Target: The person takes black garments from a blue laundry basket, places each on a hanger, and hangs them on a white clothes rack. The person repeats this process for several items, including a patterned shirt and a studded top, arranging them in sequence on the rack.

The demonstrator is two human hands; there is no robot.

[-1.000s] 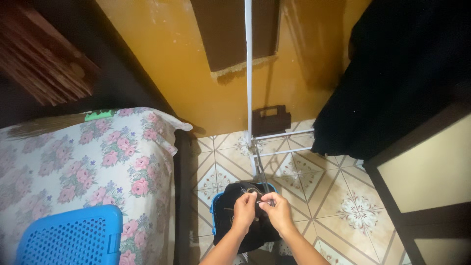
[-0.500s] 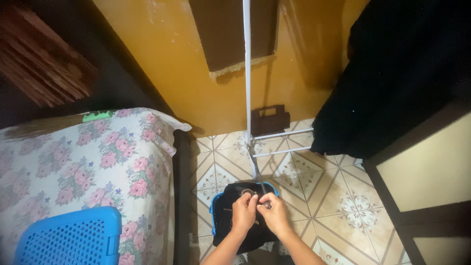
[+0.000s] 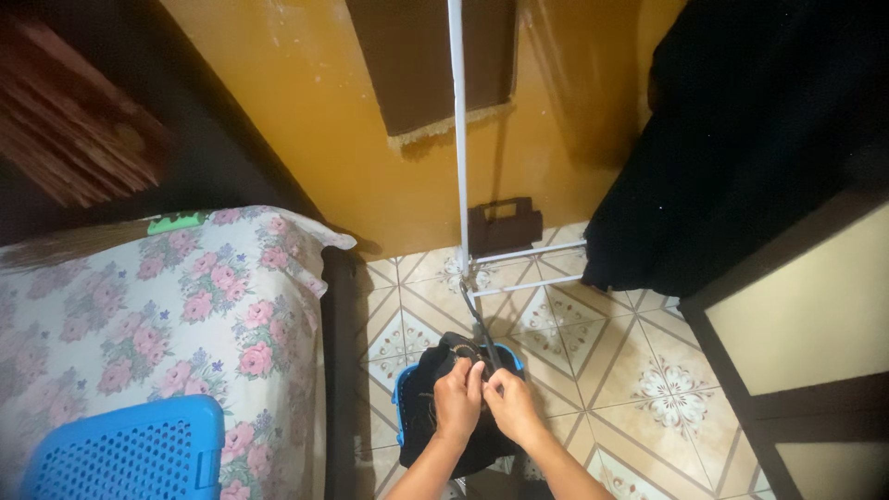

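My left hand and my right hand are pressed together over a black garment that fills a small blue basket on the tiled floor. Both hands pinch a small part of the garment between thumb and fingers; what exactly they grip is too small to tell. A thin dark cord runs from the hands up toward the base of a white metal rack.
A bed with a floral sheet lies at the left, with a blue perforated basket on it. Dark cloth hangs at the right above a cabinet. A dark box sits against the yellow wall.
My hands have drawn closer together over the garment and shifted slightly left. The view has tilted a little.
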